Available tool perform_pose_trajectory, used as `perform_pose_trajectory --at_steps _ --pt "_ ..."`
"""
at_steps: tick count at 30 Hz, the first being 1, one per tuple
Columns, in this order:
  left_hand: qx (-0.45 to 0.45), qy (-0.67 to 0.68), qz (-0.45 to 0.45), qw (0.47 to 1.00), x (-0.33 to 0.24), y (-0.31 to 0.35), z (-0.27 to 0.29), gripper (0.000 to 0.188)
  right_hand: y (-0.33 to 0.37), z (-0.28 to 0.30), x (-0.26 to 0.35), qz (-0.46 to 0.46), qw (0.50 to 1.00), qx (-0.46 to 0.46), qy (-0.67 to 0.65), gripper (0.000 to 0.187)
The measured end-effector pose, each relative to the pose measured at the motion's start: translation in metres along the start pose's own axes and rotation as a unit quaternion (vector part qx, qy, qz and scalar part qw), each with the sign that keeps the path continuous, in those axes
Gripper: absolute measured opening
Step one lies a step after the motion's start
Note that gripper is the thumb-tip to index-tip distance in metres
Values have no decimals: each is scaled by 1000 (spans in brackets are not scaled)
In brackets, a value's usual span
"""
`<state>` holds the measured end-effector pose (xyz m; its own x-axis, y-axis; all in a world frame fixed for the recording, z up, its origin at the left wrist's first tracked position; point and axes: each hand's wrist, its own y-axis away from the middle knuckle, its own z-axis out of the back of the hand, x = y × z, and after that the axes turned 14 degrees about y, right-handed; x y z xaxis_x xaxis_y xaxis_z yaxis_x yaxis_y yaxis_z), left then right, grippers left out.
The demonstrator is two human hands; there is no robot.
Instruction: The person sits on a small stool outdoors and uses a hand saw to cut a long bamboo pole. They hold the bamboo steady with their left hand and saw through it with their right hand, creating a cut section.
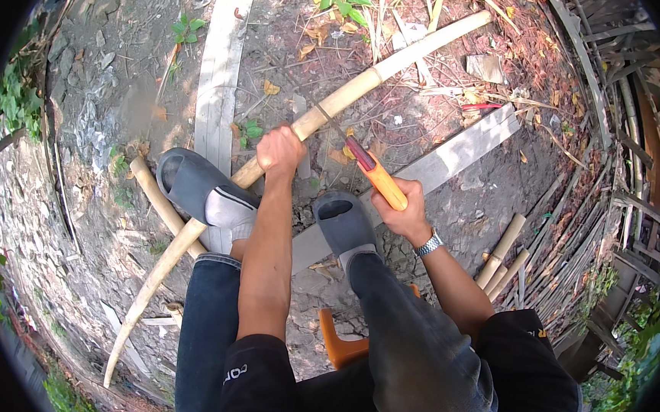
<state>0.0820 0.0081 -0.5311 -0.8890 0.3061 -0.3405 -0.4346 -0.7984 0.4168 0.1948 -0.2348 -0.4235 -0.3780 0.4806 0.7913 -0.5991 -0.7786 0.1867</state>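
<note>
A long pale bamboo pole (389,68) slants across the ground from the lower left to the upper right. My left hand (280,150) is closed around it near its middle. In my right hand (403,207) is the orange handle of a hand saw (380,178). The saw's thin dark blade lies across the pole just beyond my left hand, near a joint. My left foot, in a grey slide sandal (199,188), covers part of the pole. Whether the blade has cut into the bamboo I cannot tell.
Two flat grey planks, one upright in view (218,84) and one slanting (464,147), lie on the dirt. A shorter bamboo piece (157,195) sits by my left foot. Cut bamboo lengths (501,251) lie at right, beside a stick fence. An orange stool (339,343) is under me.
</note>
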Motion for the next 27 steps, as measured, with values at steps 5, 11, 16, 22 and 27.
perform_pose_trajectory --at_steps 5,11,16,22,27 --pt "-30 15 -25 999 6 -2 -11 26 57 24 -26 -7 1000 12 -4 7" --pt "-22 40 -18 999 6 -5 -9 26 91 35 -35 -34 998 28 40 6" --pt "8 28 -19 999 1 1 -3 29 35 7 -36 14 999 11 27 8" --pt "26 20 -19 999 -4 -1 -3 29 -28 -25 -23 43 999 -22 -15 9" --pt "33 23 1 999 -1 1 14 28 148 50 -70 -58 997 30 50 5"
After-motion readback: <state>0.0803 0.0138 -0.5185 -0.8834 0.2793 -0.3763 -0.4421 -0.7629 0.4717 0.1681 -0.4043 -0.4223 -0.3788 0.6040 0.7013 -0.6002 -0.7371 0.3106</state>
